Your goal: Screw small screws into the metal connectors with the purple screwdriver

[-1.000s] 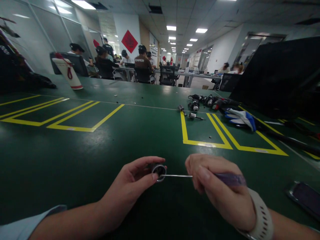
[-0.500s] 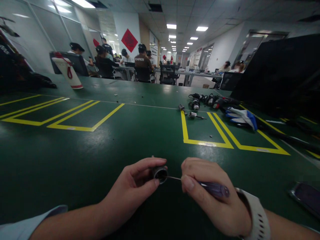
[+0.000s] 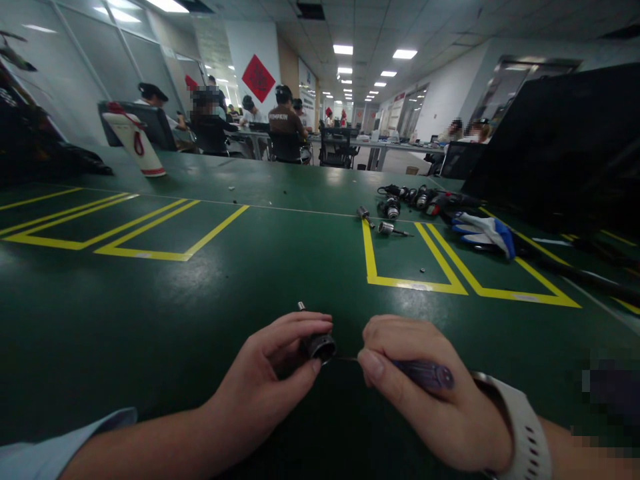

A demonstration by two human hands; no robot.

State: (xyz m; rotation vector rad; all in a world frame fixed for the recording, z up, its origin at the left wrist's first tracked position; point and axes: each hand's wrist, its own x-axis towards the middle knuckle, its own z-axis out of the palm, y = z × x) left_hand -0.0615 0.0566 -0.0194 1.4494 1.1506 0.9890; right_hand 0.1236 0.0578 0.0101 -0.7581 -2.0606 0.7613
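Observation:
Between the thumb and fingers of my left hand [image 3: 273,363] is a dark metal cylindrical part [image 3: 321,347], its round hollow end turned toward my right hand. A thin shaft end sticks up behind my left fingers. My right hand [image 3: 425,387] is closed around the purplish handle of a screwdriver [image 3: 425,375]. The screwdriver's thin blade points left at the rim of the hollow end; whether its tip touches the part I cannot tell. Both hands are just above the green table [image 3: 190,320].
Further back on the right lie metal cylinders with shafts [image 3: 386,229], a small nut-like piece [image 3: 423,270], black tool parts [image 3: 391,208] and a blue-white glove [image 3: 485,233]. Yellow tape marks the table. A white cup-shaped container [image 3: 137,143] stands back left. A dark screen [image 3: 560,133] rises at right.
The metal part has tilted in my left hand, with its shaft end showing higher behind the fingers. The screwdriver blade has shifted from inside the opening to its lower rim.

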